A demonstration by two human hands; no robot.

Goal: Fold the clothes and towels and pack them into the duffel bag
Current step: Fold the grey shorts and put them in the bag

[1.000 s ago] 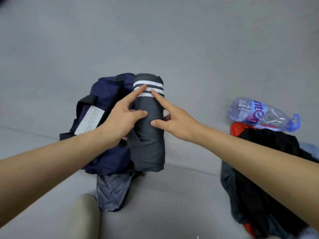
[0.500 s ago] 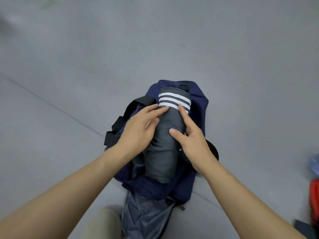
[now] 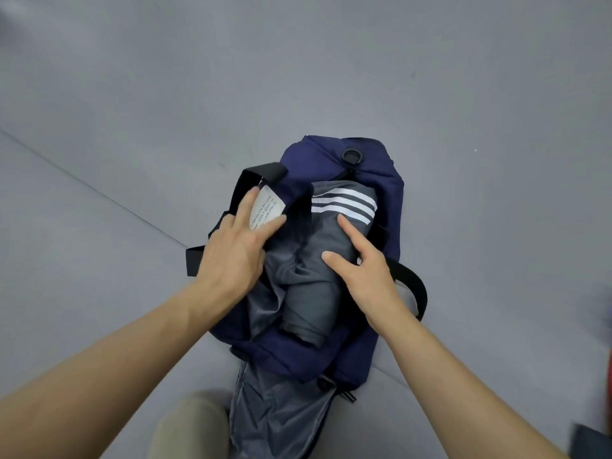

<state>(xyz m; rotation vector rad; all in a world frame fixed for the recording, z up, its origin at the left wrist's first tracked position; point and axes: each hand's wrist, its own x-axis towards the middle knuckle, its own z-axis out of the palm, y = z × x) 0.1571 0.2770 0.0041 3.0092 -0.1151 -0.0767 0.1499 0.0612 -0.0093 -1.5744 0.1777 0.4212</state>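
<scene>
A navy duffel bag point(image 3: 331, 157) lies open on the grey floor in front of me. A rolled dark grey garment point(image 3: 314, 293) with white stripes at its far end lies lengthwise in the bag's opening. My left hand point(image 3: 231, 256) grips the bag's left edge, fingers spread over a white label point(image 3: 266, 208), and holds that side outward. My right hand point(image 3: 367, 273) rests on top of the roll, thumb and forefinger apart and pressing on the fabric.
Black straps point(image 3: 414, 286) loop out on both sides of the bag. A grey lining flap point(image 3: 281, 415) spills toward my knee point(image 3: 195, 425). A red item point(image 3: 608, 369) and a dark item point(image 3: 589, 445) show at the right edge.
The roll has gone from held above the bag down into its opening. My left hand left the roll and took the bag's left edge. My right hand stays on the roll.
</scene>
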